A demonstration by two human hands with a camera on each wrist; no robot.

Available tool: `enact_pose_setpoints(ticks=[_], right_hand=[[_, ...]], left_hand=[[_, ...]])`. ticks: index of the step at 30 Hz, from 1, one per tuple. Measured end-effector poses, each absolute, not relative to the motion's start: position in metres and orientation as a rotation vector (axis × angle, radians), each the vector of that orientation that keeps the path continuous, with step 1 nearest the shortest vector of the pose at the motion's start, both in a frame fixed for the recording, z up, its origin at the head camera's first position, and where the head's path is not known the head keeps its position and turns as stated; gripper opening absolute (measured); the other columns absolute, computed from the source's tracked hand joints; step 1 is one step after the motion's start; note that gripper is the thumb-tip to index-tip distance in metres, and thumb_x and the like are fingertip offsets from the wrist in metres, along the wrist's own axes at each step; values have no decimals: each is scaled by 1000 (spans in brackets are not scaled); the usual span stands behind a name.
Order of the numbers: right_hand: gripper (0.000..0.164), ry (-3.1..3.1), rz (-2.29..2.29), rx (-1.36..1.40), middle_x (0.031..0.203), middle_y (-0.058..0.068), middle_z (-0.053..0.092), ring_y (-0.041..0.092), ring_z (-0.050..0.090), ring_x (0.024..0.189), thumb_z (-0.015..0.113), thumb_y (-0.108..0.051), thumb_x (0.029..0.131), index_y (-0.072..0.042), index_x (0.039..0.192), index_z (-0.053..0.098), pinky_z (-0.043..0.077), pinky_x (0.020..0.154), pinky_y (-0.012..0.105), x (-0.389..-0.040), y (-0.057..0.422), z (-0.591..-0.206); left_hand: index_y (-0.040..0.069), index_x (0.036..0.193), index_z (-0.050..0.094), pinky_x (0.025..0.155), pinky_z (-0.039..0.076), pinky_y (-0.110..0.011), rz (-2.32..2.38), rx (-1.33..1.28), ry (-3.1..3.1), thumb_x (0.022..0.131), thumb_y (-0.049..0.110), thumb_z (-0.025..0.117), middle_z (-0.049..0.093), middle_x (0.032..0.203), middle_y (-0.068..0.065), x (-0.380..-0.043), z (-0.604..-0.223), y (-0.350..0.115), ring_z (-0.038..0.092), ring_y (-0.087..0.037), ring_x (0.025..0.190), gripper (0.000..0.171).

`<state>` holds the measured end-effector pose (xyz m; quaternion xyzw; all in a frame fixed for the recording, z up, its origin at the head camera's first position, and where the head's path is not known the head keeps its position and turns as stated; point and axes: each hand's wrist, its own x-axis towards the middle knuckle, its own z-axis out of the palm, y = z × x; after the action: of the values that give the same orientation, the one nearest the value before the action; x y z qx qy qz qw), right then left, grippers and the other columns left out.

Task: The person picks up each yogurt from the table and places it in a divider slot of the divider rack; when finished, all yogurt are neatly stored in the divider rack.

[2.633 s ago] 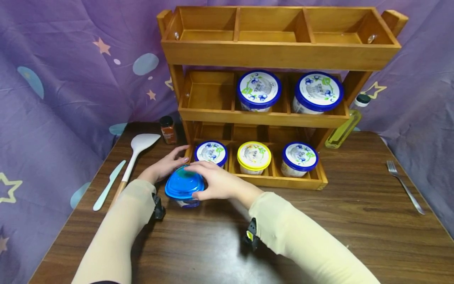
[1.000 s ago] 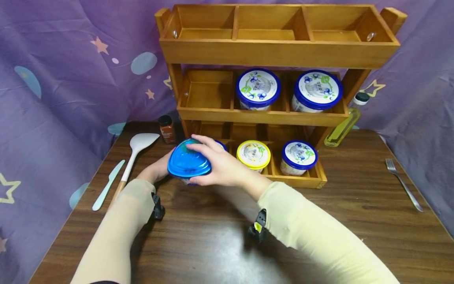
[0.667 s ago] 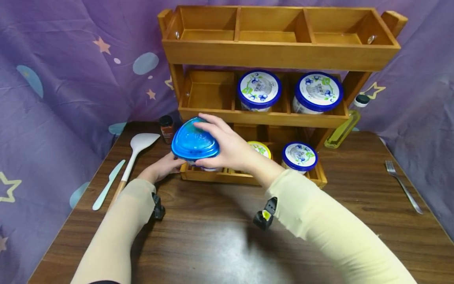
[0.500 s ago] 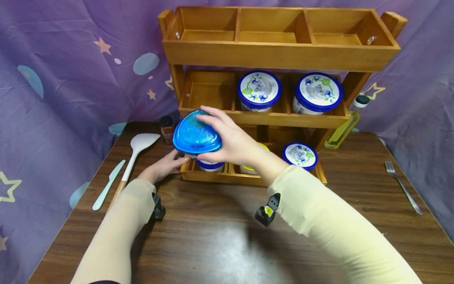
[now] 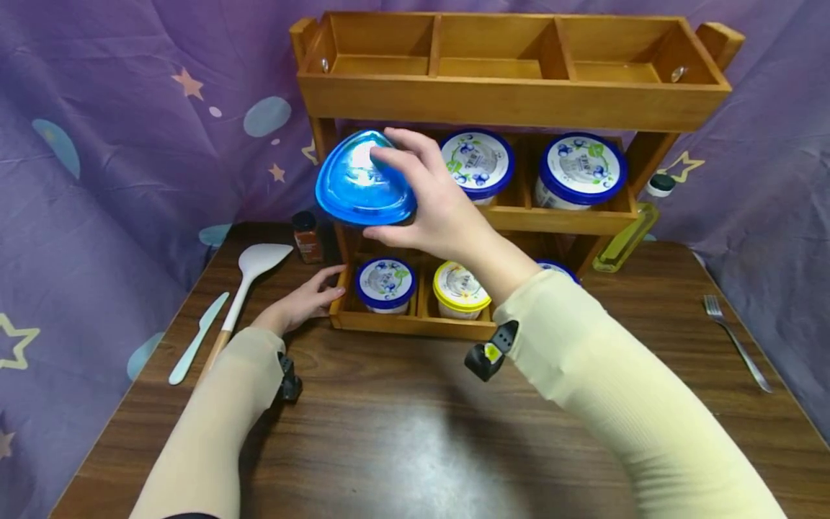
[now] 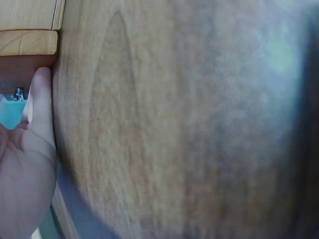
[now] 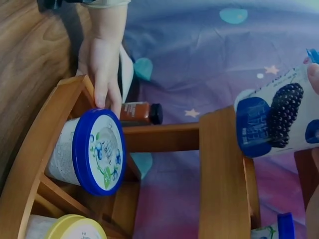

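Observation:
My right hand grips a plastic tub with a translucent blue, rounded-triangle lid. It hangs in front of the middle tier's left compartment, which it largely hides. In the right wrist view, blackberries are printed on the tub's side. My left hand rests at the left end of the lower tier of the wooden rack, fingers extended and touching the wood. Beside it, a blue-lidded tub and a yellow-lidded tub stand in the lower tier; my right arm partly covers another blue-lidded one.
Two blue-lidded tubs stand in the middle tier. Left on the table lie a white spatula and a pale knife. A red-brown spice jar is by the rack. Right are an oil bottle and a fork.
My right hand has lifted the blackberry tub from the table beside the rack, up and slightly right to middle-tier height. My left hand stays at the rack's lower left end.

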<state>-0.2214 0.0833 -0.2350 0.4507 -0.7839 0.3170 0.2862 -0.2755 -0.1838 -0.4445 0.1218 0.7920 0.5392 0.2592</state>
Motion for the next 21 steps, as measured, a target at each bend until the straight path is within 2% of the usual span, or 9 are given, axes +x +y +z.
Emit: enact_pose_setpoints(ticks=[5, 11, 21], right_hand=[[77, -2021, 837, 1171, 139, 23, 27, 28, 34, 130, 84, -25, 70, 1, 131, 44, 29, 106, 31, -227, 85, -237], [73, -1969, 756, 1153, 137, 25, 23, 31, 27, 131, 80, -27, 75, 0, 131, 42, 29, 106, 31, -234, 84, -242], [64, -1990, 686, 1118, 136, 25, 24, 38, 37, 126, 78, -21, 77, -1, 129, 46, 33, 104, 33, -243, 79, -255]], left_hand=[[23, 151, 11, 99, 31, -59, 1465, 361, 2145, 97, 39, 48, 9, 152, -20, -276, -445, -185, 22, -42, 134, 68], [22, 151, 11, 99, 30, -60, 1473, 366, 2139, 97, 38, 48, 9, 152, -21, -276, -445, -185, 21, -41, 135, 67], [27, 150, 15, 99, 33, -57, 1453, 301, 2160, 96, 40, 50, 13, 151, -18, -275, -442, -183, 24, -38, 135, 66]])
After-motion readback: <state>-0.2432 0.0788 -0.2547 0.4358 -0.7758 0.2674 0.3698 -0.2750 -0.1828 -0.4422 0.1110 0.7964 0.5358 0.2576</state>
